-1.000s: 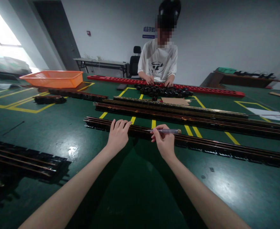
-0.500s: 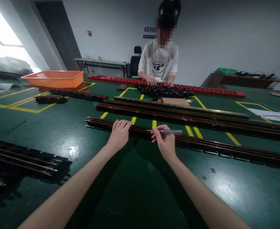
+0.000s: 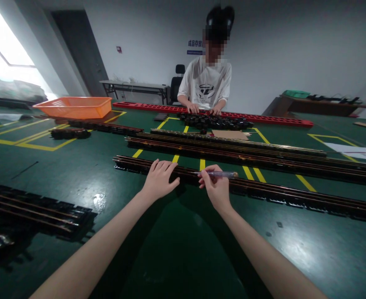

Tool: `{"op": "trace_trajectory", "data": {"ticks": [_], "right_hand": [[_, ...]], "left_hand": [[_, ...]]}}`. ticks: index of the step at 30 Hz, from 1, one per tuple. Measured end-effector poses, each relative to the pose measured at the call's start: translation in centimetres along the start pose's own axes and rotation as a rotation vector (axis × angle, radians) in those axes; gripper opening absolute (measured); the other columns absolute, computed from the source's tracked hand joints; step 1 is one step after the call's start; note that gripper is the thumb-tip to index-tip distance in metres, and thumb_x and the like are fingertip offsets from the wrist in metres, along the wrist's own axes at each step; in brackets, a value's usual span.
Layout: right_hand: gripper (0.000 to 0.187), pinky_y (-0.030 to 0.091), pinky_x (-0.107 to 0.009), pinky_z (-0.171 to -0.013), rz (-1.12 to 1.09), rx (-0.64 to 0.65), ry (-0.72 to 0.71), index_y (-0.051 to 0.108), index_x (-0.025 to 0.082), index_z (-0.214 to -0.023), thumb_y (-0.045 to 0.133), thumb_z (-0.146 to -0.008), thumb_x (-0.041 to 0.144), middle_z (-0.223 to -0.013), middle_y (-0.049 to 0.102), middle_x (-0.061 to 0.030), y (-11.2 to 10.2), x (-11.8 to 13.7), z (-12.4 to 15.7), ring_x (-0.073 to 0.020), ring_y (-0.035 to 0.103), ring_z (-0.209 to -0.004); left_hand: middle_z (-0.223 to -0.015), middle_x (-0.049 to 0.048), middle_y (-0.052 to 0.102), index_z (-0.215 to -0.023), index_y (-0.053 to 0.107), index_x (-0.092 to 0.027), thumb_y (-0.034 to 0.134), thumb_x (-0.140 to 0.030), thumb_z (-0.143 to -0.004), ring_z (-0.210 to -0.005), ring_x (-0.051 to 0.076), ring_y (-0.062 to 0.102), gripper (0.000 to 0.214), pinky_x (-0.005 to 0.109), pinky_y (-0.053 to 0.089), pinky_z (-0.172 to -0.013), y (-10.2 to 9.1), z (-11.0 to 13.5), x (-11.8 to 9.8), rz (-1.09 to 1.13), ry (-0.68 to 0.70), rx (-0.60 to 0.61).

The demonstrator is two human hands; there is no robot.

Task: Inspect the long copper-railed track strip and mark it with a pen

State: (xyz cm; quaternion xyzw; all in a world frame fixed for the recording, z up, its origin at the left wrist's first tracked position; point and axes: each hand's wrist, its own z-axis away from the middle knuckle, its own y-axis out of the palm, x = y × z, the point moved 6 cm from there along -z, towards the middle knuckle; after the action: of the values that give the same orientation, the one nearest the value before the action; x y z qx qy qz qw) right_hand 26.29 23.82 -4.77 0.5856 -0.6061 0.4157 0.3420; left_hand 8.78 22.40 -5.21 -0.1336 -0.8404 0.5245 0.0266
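Between eight and nine o'clock from the gap between your hands, you have black rails with copper-coloured rods along them, cut off by the edge of view. A thin dark stick lies on the green table at nine o'clock, and an orange plastic basket stands at ten.

The near black strip, also carrying copper-coloured rods, lies right in front of you: it starts between nine and ten, passes beneath both your hands and leaves view between three and four.

Your left hand lies palm down, its fingers laid loosely across that strip and the thumb held out apart, so it is not clenched. Beyond it, at twelve to two o'clock, more rodded strips run roughly parallel.

At twelve, a co-worker in a white T-shirt has both hands at a pile of black parts, near a long red slotted rail.

Your right hand grips a clear-handled screwdriver, shaft pointing to nine o'clock over the strip; you cannot tell whether its tip touches.

Cardboard lies between one and two, and white paper between two and three.
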Motion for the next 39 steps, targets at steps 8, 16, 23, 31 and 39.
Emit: {"op": "trace_trajectory", "data": {"ticks": [8,16,23,31,39], "right_hand": [[0.018,0.053,-0.022,-0.043,0.034,0.015,-0.033,0.052,0.019,-0.077,0.058,-0.083,0.035,-0.068,0.061,-0.0002,0.1,0.3,0.1,-0.0113,0.06,-0.054],[0.017,0.052,-0.021,-0.042,0.016,-0.011,-0.015,0.052,0.019,-0.077,0.059,-0.082,0.035,-0.067,0.061,0.0004,0.0,0.2,0.0,-0.0107,0.059,-0.052],[0.019,0.054,-0.022,-0.044,0.028,0.002,-0.023,0.054,0.019,-0.079,0.059,-0.082,0.037,-0.07,0.062,-0.001,-0.1,0.3,0.1,-0.0115,0.061,-0.055],[0.018,0.053,-0.022,-0.044,0.03,-0.015,-0.009,0.054,0.018,-0.08,0.059,-0.084,0.035,-0.069,0.063,-0.0007,-0.1,0.1,0.2,-0.0113,0.061,-0.055],[0.016,0.052,-0.02,-0.043,0.018,-0.064,-0.013,0.054,0.018,-0.078,0.058,-0.083,0.032,-0.065,0.062,0.0003,-0.5,0.4,0.2,-0.0101,0.059,-0.051]], "left_hand": [[-0.112,0.011,0.064,-0.109,0.06,-0.013,0.05,-0.044,-0.085,-0.11,0.028,0.053,0.04,0.051,0.029,-0.107,0.5,-0.7,-0.2,-0.019,-0.136,-0.01],[-0.109,0.0106,0.065,-0.106,0.062,-0.016,0.052,-0.043,-0.084,-0.108,0.028,0.054,0.036,0.051,0.03,-0.106,0.4,-0.7,-0.7,-0.069,-0.12,-0.072],[-0.111,0.0143,0.064,-0.11,0.061,-0.011,0.045,-0.038,-0.088,-0.109,0.03,0.053,0.038,0.053,0.029,-0.107,0.7,-0.6,-1.1,-0.078,-0.12,-0.058],[-0.114,0.0133,0.062,-0.111,0.06,-0.013,0.044,-0.032,-0.089,-0.112,0.03,0.051,0.034,0.053,0.029,-0.106,0.6,-0.4,-1.3,-0.103,-0.104,-0.069],[-0.113,0.0118,0.063,-0.111,0.061,-0.014,0.043,-0.026,-0.088,-0.112,0.03,0.052,0.031,0.053,0.029,-0.106,0.3,-0.3,-1.6,-0.116,-0.088,-0.073]]}}
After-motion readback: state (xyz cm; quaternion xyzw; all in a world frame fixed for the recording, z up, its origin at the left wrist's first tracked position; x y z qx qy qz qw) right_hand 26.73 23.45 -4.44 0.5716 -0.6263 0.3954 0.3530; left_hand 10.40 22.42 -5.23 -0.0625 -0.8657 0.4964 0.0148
